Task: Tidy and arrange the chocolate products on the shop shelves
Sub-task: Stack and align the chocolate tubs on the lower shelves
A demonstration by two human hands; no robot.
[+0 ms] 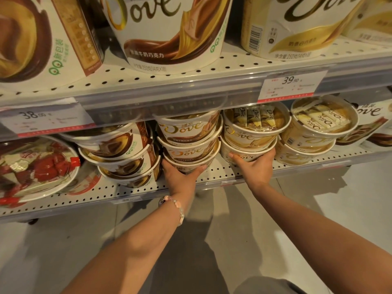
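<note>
Head view: on the lower shelf (212, 177), the left hand (180, 172) cups the bottom tub of the brown Dove stack (188, 141); the right hand (254, 164) cups the pale stack (252, 136). Risk: pushing only the base may topple the upper tubs.

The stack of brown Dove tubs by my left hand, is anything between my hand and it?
Nothing visible. The left hand already grips the bottom tub of the brown Dove stack on the lower shelf, while the right hand holds the bottom tub of the white Dove stack beside it.
</note>
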